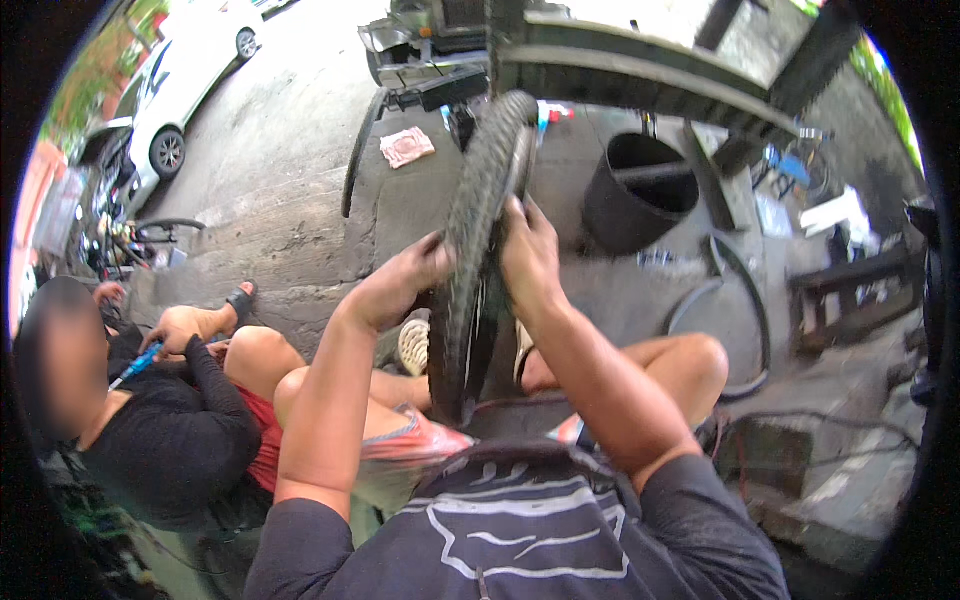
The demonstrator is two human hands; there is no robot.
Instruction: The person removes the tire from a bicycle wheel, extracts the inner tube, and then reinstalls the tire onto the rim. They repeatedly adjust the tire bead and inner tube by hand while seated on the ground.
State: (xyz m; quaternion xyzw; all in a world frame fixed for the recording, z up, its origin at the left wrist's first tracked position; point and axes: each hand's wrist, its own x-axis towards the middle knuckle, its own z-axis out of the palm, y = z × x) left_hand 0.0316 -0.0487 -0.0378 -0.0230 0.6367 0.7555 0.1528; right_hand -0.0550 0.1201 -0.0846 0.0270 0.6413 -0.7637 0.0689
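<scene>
As it stands edgewise, the tire [470, 225] points lengthwise forward, slightly right.

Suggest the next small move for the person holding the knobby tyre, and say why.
Probably, shift the right hand slightly along the knobby tyre while the left hand braces the other side. The tyre stands upright between the person's legs, with the hands on opposite sides, so one could steady it while the other moves.
</scene>
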